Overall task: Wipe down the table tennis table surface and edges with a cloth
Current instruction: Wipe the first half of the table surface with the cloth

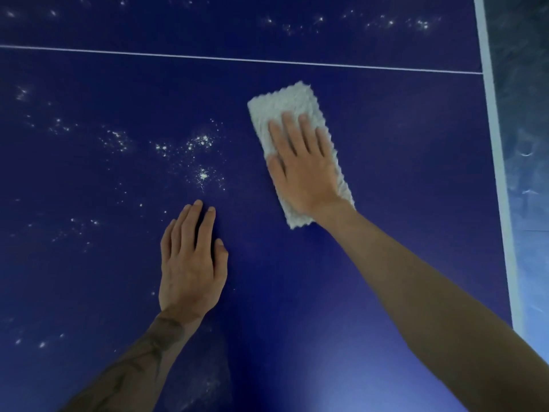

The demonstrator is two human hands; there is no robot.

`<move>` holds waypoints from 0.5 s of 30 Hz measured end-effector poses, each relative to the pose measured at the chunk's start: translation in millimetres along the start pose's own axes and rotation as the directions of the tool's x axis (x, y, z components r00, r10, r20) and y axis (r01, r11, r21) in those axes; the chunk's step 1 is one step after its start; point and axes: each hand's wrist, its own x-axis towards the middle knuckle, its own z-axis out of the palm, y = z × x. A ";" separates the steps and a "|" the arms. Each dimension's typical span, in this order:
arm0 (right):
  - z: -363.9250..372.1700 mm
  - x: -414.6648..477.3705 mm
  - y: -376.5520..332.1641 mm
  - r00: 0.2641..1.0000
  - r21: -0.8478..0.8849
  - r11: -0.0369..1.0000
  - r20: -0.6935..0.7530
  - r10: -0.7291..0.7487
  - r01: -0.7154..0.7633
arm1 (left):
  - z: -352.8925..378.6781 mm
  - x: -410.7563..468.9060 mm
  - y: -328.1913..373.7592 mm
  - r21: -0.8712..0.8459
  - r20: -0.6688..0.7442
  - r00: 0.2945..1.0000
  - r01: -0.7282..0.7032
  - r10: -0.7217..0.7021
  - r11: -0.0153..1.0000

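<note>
Braced left grip flat and empty on the table, pinned the cloth mid-table beneath right grip, fingers straight, judged soft, light, limp, better pressed by flat palm than pinched.

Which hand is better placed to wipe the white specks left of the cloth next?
Right. The right hand lies flat on the cloth beside the specks and could likely slide it over. The left hand rests bare on the table.

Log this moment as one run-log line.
right hand flat on white cloth, pressing it to blue table | left hand flat on table, empty | white specks left of cloth | edge stripe not yet reached
</note>
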 end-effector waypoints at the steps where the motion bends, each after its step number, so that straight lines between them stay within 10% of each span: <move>1: 0.7 -8.7 5.4 0.999 -0.013 0.999 0.001 -0.047 0.047 | -0.4 -0.3 0.0 -0.001 0.001 1.000 0.001 -0.001 1.000; 9: -8.8 43.3 11.7 0.947 0.091 0.944 -0.015 0.321 -0.318 | 2.7 -0.9 -2.2 0.008 -0.002 1.000 -0.003 0.003 1.000; 15: 11.5 1.2 -69.1 0.999 0.020 0.998 -0.001 -0.052 0.052 | 1.8 -0.6 -2.2 0.020 -0.015 1.000 -0.014 0.015 1.000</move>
